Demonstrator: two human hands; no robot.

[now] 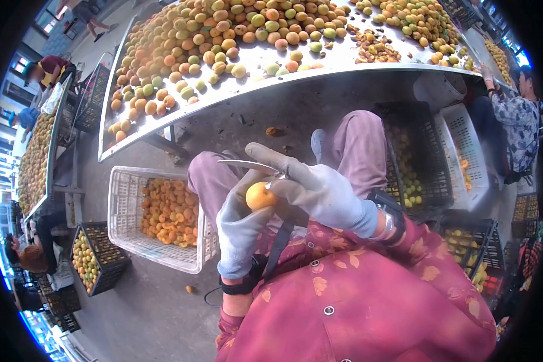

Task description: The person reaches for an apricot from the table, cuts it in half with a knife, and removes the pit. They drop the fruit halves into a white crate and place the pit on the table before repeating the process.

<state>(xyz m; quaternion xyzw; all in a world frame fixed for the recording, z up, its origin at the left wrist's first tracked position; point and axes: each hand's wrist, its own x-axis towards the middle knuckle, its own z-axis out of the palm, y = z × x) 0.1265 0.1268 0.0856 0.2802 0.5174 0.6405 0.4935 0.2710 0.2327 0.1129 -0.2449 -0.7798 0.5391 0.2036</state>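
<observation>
A whole yellow-orange apricot (260, 196) sits in the fingers of my gloved left hand (238, 232), above my lap. My gloved right hand (323, 190) grips a small knife (247, 163), its thin curved blade pointing left just above the fruit. The right fingertips reach the apricot's right side, and the knife's handle is hidden inside that glove. To the left of my knees, a white plastic crate (154, 246) holds a heap of halved orange apricots (168, 212).
In front stands a metal table (247, 89) heaped with apricots (223, 27) and a pile of scraps (375, 47). Black crates (425, 145) and another white crate (464, 148) stand at right. A person (516, 120) works at the far right; others are at left.
</observation>
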